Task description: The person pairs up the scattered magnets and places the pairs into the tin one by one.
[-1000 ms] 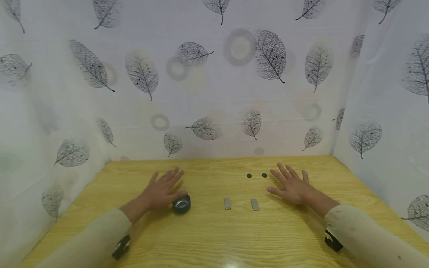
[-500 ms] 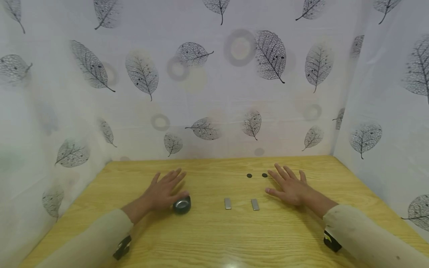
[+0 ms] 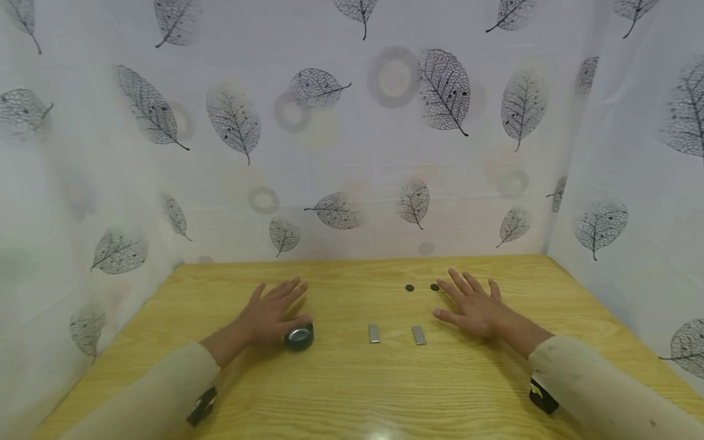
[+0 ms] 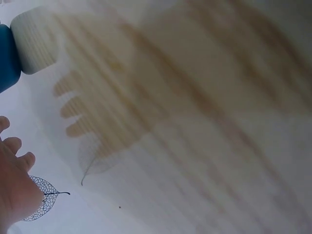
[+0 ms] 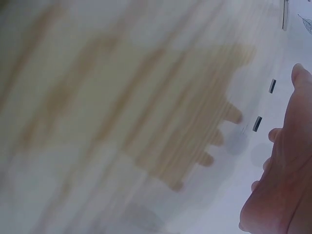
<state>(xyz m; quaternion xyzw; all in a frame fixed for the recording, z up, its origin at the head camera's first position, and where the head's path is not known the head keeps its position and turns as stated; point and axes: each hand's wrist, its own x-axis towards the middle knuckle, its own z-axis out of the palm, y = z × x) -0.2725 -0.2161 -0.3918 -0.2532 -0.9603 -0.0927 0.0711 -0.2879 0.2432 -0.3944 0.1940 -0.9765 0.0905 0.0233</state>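
Note:
My left hand (image 3: 271, 318), palm down with fingers spread, is at the left of the table. Its thumb overlaps the far rim of a small dark round bowl (image 3: 299, 337) with a shiny inside; contact cannot be told. In the left wrist view a blue curved thing (image 4: 7, 58) shows near this hand. My right hand (image 3: 477, 308) is spread on the right, fingers straight and holding nothing. Near its fingertips lie two small dark discs, the left disc (image 3: 409, 288) and the right disc (image 3: 434, 287). Two silver rectangular pieces lie between the hands: left piece (image 3: 374, 333), right piece (image 3: 419, 335).
The wood-grain table (image 3: 341, 391) reaches back to a white leaf-print curtain (image 3: 352, 140), which also closes off both sides. Dark wrist devices sit under both sleeves, such as the left device (image 3: 201, 407).
My right hand has drifted slightly left, its fingertips closer to the right disc. The left hand has shifted very slightly right. The bowl, discs and silver pieces stay in place.

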